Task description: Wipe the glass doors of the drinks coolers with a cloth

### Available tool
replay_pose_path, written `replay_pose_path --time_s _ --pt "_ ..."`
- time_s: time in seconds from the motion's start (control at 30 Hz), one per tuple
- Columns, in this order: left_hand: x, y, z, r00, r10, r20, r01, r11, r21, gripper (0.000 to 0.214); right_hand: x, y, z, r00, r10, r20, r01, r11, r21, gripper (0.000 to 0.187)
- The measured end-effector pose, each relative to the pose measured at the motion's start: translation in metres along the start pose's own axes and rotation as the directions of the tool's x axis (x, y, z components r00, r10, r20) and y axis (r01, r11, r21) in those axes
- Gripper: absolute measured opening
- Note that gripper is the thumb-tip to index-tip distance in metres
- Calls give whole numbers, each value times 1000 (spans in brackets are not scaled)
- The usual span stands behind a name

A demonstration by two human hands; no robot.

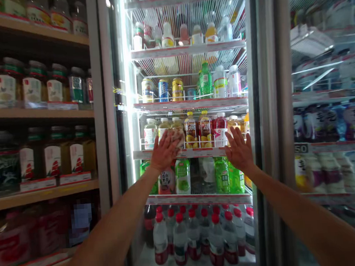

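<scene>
Left hand [166, 150] and right hand [239, 149] hang spread wide, seemingly empty, before yellow-capped bottles [191, 132] upright on a lit shelf [202, 152], where slow, level movement would best spare the close-packed row a knock.

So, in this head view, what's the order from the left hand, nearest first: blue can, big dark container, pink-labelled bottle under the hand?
1. Pink-labelled bottle, just below the left hand.
2. Blue can, higher up, above the hand.
3. Big dark container, far off to the left on a wooden shelf.
</scene>
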State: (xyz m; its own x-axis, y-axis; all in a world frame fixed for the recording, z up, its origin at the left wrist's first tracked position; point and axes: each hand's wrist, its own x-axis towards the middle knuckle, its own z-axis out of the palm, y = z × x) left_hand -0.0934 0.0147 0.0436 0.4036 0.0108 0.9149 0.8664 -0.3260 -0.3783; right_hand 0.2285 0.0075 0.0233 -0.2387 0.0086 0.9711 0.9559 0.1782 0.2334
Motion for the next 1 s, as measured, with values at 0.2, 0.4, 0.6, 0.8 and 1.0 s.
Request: replay_pose_path --time_s 0.2,0.4,0.6,0.8,1.0 --pt "-5 -7 2 914 -354 -200 366 930 28 45 -1 -4 0 999 30 -12 -30 1000 -1 55" --pt "-10 20 2 985 173 0 -173 983 67 40 -1 -3 0 1000 28 -5 -28 1000 7 54" --pt "-28 -30 -7 930 -313 -191 338 934 114 41 -1 -8 2 998 58 3 -58 998 21 55" --pt "-21 22 6 996 62 -66 -58 997 55 42 -1 -25 5 984 171 -43 -171 985 14 58" --pt "-29 -2 2 974 -200 -103 206 977 56 40 -2 -26 5 987 157 -47 -156 988 21 60"
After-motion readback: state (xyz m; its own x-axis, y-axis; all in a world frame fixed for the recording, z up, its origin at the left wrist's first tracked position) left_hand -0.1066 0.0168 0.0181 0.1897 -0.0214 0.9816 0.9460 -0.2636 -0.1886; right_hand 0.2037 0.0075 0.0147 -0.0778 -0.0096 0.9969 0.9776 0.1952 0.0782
